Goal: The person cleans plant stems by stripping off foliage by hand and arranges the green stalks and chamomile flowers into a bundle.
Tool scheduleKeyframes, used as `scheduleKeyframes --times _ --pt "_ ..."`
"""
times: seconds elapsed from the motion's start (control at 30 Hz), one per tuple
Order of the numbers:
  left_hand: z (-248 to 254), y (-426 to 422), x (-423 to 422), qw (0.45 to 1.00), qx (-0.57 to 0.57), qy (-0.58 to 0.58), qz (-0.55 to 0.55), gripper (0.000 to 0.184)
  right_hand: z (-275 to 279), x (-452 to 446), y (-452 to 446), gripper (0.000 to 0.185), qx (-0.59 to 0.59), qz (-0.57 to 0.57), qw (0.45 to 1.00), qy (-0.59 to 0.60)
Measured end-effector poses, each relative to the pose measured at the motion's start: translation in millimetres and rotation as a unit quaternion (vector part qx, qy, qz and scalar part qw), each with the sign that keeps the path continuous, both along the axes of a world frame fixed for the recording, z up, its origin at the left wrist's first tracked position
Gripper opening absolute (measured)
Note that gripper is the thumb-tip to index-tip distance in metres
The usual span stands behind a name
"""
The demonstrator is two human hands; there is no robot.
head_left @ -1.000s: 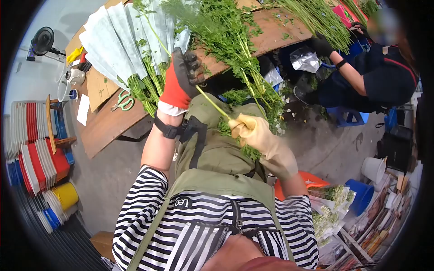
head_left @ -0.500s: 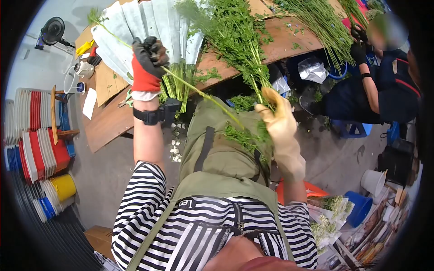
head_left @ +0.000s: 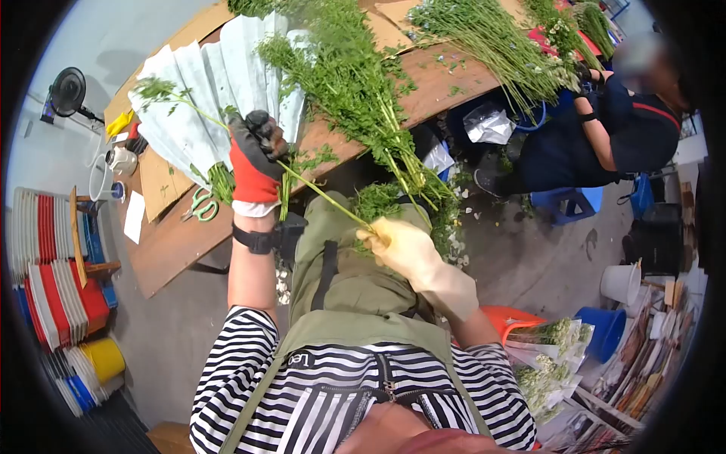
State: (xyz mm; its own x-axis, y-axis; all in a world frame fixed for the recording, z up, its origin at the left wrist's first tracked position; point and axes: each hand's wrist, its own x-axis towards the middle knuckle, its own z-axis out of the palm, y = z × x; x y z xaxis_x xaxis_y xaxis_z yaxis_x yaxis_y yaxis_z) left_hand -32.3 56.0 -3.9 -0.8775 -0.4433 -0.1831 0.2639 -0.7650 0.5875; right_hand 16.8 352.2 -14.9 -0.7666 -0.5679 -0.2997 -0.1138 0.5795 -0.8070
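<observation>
One stem, slanting: L hand has fingers curled round its mid-length, leafy tip poking out past them; R hand, fingers bunched, pinches lower end.

On the brown wooden table before the person, fanned white paper-wrapped bundles lay left of a large leafy green bundle, with long thin green flower stems farther right and green-handled scissors near the left edge. A single slender green stalk ran from the red-and-black gloved left hand, forward, to the pale yellow gloved right hand, nearer the body. On the floor at the right stood a blue plastic stool beside a dark-clothed co-worker.
</observation>
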Motion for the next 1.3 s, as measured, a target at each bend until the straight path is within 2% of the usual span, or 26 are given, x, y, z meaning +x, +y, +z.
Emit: scheduleKeyframes --times 0.03,0.1,0.17,0.2,0.23,0.27,0.33,0.37,0.4,0.43,0.5,0.57,0.63,0.7,0.73,0.77,0.83,0.9,0.97,1.03,1.07,1.17,1.27,1.3 --pt "-1 6 -5 0.999 -0.001 -0.028 0.03 0.038 -14 4 7 0.016 -0.005 0.004 0.998 0.066" --pt "-10 -13 -12 0.999 0.012 -0.004 0.032 0.038 -34 10 25 0.016 0.0 -0.058 0.998 -0.037" --pt "-9 -29 -12 0.999 -0.052 0.003 0.009 0.041 -45 10 50 0.017 -0.028 -0.099 0.985 -0.14" --pt "-7 -21 -14 0.993 -0.113 -0.015 -0.009 0.043 -65 14 60 0.019 -0.119 -0.126 0.967 -0.188" --pt "1 -5 -18 0.984 -0.175 -0.033 -0.028 0.047 -67 14 60 0.019 -0.16 -0.171 0.954 -0.189" --pt "-10 2 -24 0.986 -0.143 0.0 -0.08 0.056 -69 13 60 0.02 -0.202 -0.216 0.937 -0.188" --pt "-30 23 -22 0.966 -0.191 0.081 -0.152 0.057 -73 3 62 0.022 -0.286 -0.271 0.907 -0.148" --pt "-35 24 -24 0.968 -0.109 0.068 -0.216 0.056 -68 -9 66 0.024 -0.262 -0.285 0.912 -0.137" --pt "-40 30 -19 0.967 -0.128 0.041 -0.218 0.055 -59 -22 65 0.021 -0.201 -0.328 0.914 -0.127" --pt "-40 40 -7 0.965 -0.147 0.013 -0.218 0.054 -51 -35 64 0.026 -0.139 -0.368 0.912 -0.117" --pt "-58 41 9 0.962 -0.121 -0.02 -0.245 0.052 -76 -67 88 0.021 -0.084 -0.344 0.934 -0.037" --pt "-86 41 22 0.96 -0.095 -0.051 -0.257 0.051 -87 -109 103 0.023 0.06 -0.385 0.921 0.015" --pt "-99 42 38 0.963 -0.088 -0.072 -0.245 0.047 -133 -168 129 0.036 0.094 -0.368 0.921 0.092" --pt "-112 40 56 0.965 -0.082 -0.08 -0.237 0.044 -102 -181 114 0.048 0.091 -0.411 0.9 0.115" --pt "-118 39 64 0.968 -0.047 -0.074 -0.236 0.04 -89 -179 102 0.057 0.188 -0.38 0.873 0.241" --pt "-123 36 72 0.968 -0.039 -0.084 -0.233 0.04 -96 -185 98 0.062 0.215 -0.348 0.863 0.297" --pt "-130 33 92 0.968 -0.019 -0.111 -0.225 0.038 -89 -178 74 0.06 0.171 -0.292 0.866 0.368" --pt "-134 31 107 0.97 -0.021 -0.128 -0.207 0.036 -86 -167 42 0.043 0.042 -0.244 0.893 0.375" --pt "-147 25 118 0.97 -0.01 -0.137 -0.199 0.035 -65 -152 6 0.039 0.013 -0.139 0.923 0.359" --pt "-151 23 126 0.971 -0.012 -0.135 -0.194 0.034 -74 -150 -21 0.027 -0.005 -0.059 0.918 0.391" --pt "-152 23 127 0.972 -0.016 -0.138 -0.191 0.034 -76 -150 -32 0.038 0.011 -0.027 0.931 0.364" --pt "-147 28 131 0.971 -0.032 -0.163 -0.171 0.035 -83 -157 -64 0.023 -0.002 -0.031 0.881 0.472" --pt "-151 28 132 0.971 -0.006 -0.168 -0.171 0.037 -117 -176 -70 0.02 0.086 -0.069 0.91 0.399" --pt "-151 27 134 0.971 -0.004 -0.166 -0.173 0.038 -125 -185 -68 0.016 0.122 -0.036 0.906 0.403"
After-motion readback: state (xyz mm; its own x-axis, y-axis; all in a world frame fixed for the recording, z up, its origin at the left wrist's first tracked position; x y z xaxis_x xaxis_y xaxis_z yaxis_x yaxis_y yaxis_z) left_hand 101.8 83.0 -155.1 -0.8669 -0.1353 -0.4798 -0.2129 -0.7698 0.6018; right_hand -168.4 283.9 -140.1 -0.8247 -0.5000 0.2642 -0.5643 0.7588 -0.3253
